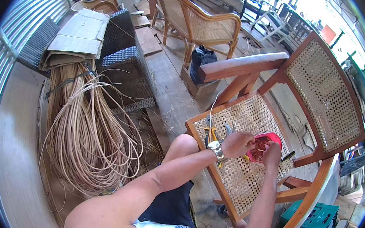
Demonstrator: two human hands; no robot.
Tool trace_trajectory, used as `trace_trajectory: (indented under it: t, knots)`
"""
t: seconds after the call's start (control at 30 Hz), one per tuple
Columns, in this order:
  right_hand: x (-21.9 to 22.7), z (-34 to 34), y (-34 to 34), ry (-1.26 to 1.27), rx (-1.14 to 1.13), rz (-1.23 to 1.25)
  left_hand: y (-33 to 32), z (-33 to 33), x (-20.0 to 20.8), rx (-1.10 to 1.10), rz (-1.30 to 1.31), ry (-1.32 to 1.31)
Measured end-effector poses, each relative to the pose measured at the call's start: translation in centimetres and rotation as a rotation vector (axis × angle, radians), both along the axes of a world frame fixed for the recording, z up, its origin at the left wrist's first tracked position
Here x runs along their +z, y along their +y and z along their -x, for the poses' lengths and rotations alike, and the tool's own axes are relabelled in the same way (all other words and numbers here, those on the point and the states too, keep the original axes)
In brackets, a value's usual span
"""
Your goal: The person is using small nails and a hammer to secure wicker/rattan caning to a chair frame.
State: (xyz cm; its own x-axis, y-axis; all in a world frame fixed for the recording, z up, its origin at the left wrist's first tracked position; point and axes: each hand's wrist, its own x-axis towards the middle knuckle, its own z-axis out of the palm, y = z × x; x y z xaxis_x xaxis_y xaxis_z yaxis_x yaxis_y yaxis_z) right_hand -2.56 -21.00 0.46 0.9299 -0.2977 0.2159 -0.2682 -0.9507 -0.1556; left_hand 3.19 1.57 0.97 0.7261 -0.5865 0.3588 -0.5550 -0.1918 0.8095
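Observation:
My left hand, a watch on its wrist, is closed beside the left rim of a red-pink bowl. Whatever its fingers grip is too small to make out. Over the bowl's right side, my right hand reaches in with bent fingers pinched together; what they hold is hidden. Thin reddish-brown bits lie inside the bowl. It rests on the woven cane seat of a wooden armchair. Yellow-and-black handled pliers and a grey-jawed tool lie left of my left hand.
A black-handled tool lies at the seat's right. The chair has a cane back and wooden armrest. Left stands a large coiled rattan bundle under cardboard. A rattan armchair stands behind; a green crate sits lower right.

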Motion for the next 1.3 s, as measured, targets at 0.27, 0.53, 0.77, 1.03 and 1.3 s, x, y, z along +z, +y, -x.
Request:
trace_trajectory:
  t: [0.27,0.53,0.77,1.03,1.3]
  knots:
    - [1.6,1.5,2.3,-0.156,-0.073,-0.226,-0.4,1.9,-0.3,-0.106,-0.035,-0.079]
    - [3.7,5.4,3.0,-0.417,-0.228,-0.998,-0.7,4.3,0.5,-0.254,0.075,-0.166]
    - [0.7,14.6,4.3,-0.581,-0.203,-1.712,-1.6,8.0,0.8,-0.547,0.040,0.019]
    - [1.1,18.0,5.9,-0.515,-0.239,-1.840,-1.8,9.0,1.1,-0.597,0.160,-0.002]
    - [0.5,19.1,7.0,-0.559,-0.246,-1.936,-1.4,9.4,1.3,-0.689,0.094,0.048]
